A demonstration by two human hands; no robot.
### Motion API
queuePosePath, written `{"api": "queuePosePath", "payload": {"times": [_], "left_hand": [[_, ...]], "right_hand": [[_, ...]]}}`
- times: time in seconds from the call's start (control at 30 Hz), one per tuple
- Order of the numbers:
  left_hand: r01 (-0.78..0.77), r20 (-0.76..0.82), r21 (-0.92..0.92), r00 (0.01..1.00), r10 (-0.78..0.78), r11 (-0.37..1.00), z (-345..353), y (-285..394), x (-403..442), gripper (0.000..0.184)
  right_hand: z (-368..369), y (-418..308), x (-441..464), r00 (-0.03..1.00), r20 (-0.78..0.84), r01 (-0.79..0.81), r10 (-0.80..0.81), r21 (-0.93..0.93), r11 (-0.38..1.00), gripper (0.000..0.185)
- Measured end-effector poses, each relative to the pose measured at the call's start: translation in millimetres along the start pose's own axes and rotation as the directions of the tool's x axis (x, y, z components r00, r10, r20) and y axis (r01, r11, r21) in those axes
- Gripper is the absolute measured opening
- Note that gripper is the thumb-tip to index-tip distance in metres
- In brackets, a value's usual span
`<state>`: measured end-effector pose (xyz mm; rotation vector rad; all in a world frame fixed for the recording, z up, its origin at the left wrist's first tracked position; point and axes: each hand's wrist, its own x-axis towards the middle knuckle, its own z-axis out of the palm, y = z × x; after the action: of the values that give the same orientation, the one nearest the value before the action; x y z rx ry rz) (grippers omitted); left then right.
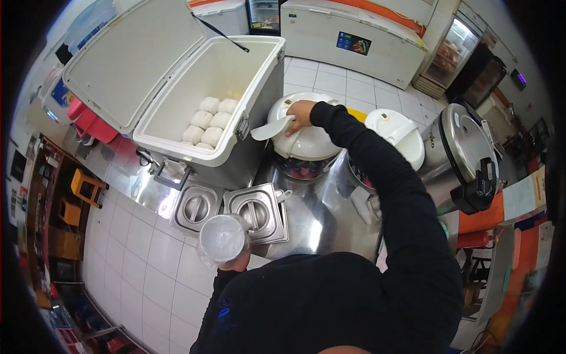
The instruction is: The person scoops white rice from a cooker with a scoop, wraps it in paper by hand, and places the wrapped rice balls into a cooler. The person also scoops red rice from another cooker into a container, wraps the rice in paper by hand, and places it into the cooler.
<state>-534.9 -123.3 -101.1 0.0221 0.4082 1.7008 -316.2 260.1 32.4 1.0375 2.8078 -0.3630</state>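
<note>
In my left hand (237, 262), low in front of my body, is a round whitish bowl (223, 237) with clear plastic around it. My fingers are mostly hidden beneath it. My right hand (301, 114) reaches forward and grips a white rice paddle (273, 128), its blade pointing left. Just under that hand is the white lid (312, 143) of a rice cooker with a dark patterned body (302, 169). Left of the paddle stands an open cooler box (259, 88), with several white rounded bundles (202, 120) inside.
Two lidded steel pans (197, 206) (254, 213) sit near my left hand on the steel table (306, 221). A second white-lidded cooker (396, 134) and a tall steel cooker (439, 150) stand to the right. Chest freezers (354, 44) line the back.
</note>
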Motion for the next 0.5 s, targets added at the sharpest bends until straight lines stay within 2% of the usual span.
{"api": "queuePosePath", "payload": {"times": [0.07, 0.13, 0.27, 0.3, 0.33, 0.37, 0.43, 0.5], "left_hand": [[-0.033, -0.012, -0.003, 0.999, 0.033, 0.999, 5.3, 4.9, -5.3, 0.054], [-0.042, 0.009, 0.008, 0.999, 0.042, 0.999, 12.4, 7.7, -4.2, 0.053], [-0.044, 0.074, 0.057, 0.996, 0.04, 0.997, 18.7, 10.0, 6.4, 0.052], [-0.047, 0.057, 0.053, 0.997, 0.044, 0.997, 19.6, 8.9, 9.4, 0.051], [-0.05, 0.041, 0.05, 0.998, 0.048, 0.997, 20.5, 7.9, 12.4, 0.051], [-0.047, 0.0, 0.036, 0.999, 0.047, 0.998, 22.9, 6.8, 13.7, 0.051], [-0.029, -0.04, 0.018, 0.999, 0.03, 0.999, 22.7, 3.0, 17.0, 0.051], [0.0, -0.038, 0.017, 0.999, 0.0, 1.0, 16.6, 3.0, 21.4, 0.051]], "right_hand": [[4.6, 8.2, -6.5, 0.995, 0.026, 0.097, -0.097, 0.001, 0.995, 0.065], [-3.0, 8.3, -24.6, 0.981, 0.133, 0.138, -0.145, 0.06, 0.989, 0.067], [-22.2, 9.9, -52.0, 0.964, 0.251, 0.071, -0.088, 0.073, 0.995, 0.066], [-35.5, 16.7, -57.8, 0.976, 0.175, 0.104, -0.131, 0.153, 0.983, 0.065], [-49.6, 30.4, -55.2, 0.985, 0.138, 0.076, -0.104, 0.194, 0.978, 0.067], [-70.9, 49.0, -53.3, 0.997, 0.014, 0.078, -0.08, 0.117, 0.99, 0.049], [-122.5, 98.0, -51.9, 0.967, -0.249, -0.029, 0.049, 0.083, 0.996, 0.056], [-163.2, 146.5, -54.9, 0.886, -0.405, -0.172, 0.226, 0.166, 0.971, 0.066]]}}
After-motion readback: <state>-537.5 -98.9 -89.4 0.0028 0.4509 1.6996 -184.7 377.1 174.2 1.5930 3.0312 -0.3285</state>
